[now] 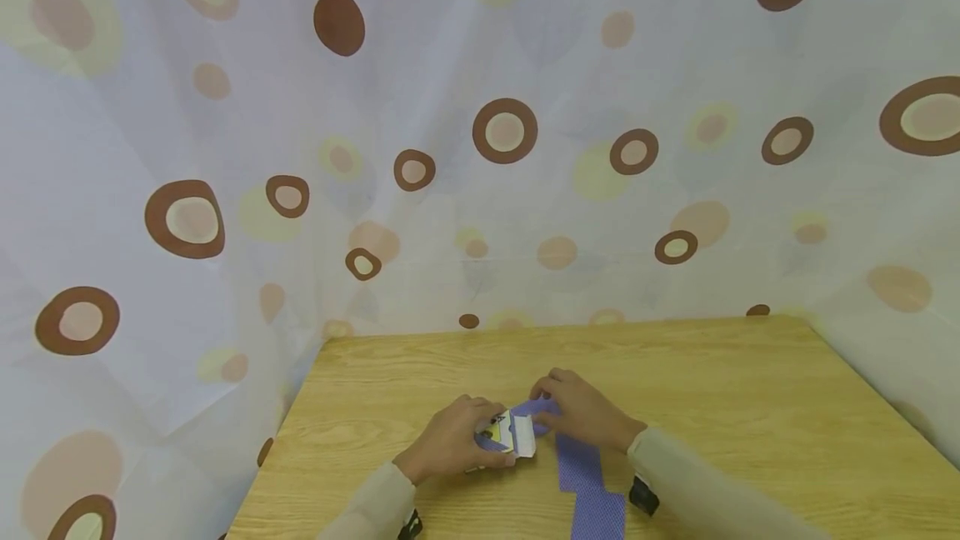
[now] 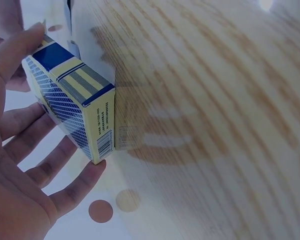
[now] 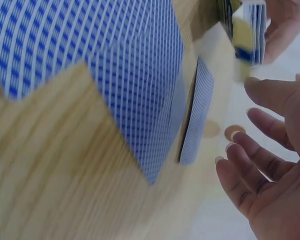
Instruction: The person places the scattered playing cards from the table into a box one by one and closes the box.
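My left hand [image 1: 453,440] grips a small playing-card box [image 1: 491,433], thumb on one side and fingers on the other. In the left wrist view the box [image 2: 65,100] shows cream and blue print and a barcode, its lower edge right at the tabletop. A white flap [image 1: 524,437] stands open at the end facing my right hand. Just right of the box, my right hand [image 1: 581,411] hovers with loosely bent fingers over a blue-patterned playing card [image 1: 536,408]. The right wrist view shows this hand [image 3: 275,165] with spread fingers and nothing between them, thumb tip close to the box.
Two more blue-checked cards, one nearer [image 1: 600,517] and one farther [image 1: 579,465], lie overlapping on the wooden table [image 1: 720,390] between my forearms. A white curtain [image 1: 450,65] with brown and beige circles hangs behind the table and along its sides.
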{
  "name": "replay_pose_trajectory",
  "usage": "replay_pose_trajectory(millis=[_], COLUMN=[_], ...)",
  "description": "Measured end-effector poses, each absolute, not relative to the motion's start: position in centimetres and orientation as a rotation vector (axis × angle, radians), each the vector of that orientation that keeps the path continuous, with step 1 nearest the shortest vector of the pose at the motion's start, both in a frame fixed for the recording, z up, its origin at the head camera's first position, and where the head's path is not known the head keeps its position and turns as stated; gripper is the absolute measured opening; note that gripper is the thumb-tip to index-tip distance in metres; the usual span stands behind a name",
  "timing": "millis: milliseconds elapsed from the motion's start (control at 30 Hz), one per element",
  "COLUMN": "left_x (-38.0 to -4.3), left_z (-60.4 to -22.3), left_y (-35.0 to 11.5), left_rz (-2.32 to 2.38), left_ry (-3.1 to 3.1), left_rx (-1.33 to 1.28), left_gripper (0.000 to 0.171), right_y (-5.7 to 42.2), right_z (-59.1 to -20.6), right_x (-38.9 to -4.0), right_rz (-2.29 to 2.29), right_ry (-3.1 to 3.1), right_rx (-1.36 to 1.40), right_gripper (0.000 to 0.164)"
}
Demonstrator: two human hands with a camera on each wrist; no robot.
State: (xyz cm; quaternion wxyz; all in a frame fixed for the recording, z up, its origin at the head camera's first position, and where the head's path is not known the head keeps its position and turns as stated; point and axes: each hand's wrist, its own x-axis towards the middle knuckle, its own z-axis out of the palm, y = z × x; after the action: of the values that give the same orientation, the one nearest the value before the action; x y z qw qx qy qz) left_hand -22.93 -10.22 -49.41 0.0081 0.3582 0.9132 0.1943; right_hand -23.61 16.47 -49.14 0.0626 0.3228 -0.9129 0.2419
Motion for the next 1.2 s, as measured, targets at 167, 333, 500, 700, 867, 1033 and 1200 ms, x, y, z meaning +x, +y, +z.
replay_pose_trajectory(millis=[167, 333, 500, 700, 867, 1033, 1200], left_x=[-23.0, -23.0, -22.9, -22.7, -22.7, -22.7, -22.7], left_z=[-49.2, -49.0, -49.0, -49.1, -49.2, -49.3, -49.2], left_y=[-10.2, -10.1, -10.0, -10.0, -10.0, -10.0, -10.0], left_rz=[0.611, 0.615, 0.587, 0.58, 0.592, 0.594, 0.604], left_ry=[2.845, 2.841, 2.841, 2.84, 2.842, 2.842, 2.845], left_rx=[1.121, 1.113, 1.117, 1.088, 1.092, 1.094, 1.093], left_gripper=[0.079, 0.079, 0.079, 0.079, 0.078, 0.078, 0.077], right_y=[17.7, 18.3, 18.8, 18.7, 18.7, 18.6, 18.6], right_z=[-49.5, -49.8, -50.2, -50.0, -50.1, -50.3, -49.9], right_x=[-24.6, -25.5, -25.8, -25.8, -26.3, -26.6, -26.7], right_rz=[0.715, 0.668, 0.637, 0.647, 0.632, 0.638, 0.678], right_ry=[-2.775, -2.804, -2.847, -2.843, -2.894, -2.964, -3.009], right_rx=[1.012, 1.02, 1.016, 1.06, 1.054, 1.01, 0.967], right_gripper=[0.043, 0.059, 0.071, 0.075, 0.075, 0.07, 0.058])
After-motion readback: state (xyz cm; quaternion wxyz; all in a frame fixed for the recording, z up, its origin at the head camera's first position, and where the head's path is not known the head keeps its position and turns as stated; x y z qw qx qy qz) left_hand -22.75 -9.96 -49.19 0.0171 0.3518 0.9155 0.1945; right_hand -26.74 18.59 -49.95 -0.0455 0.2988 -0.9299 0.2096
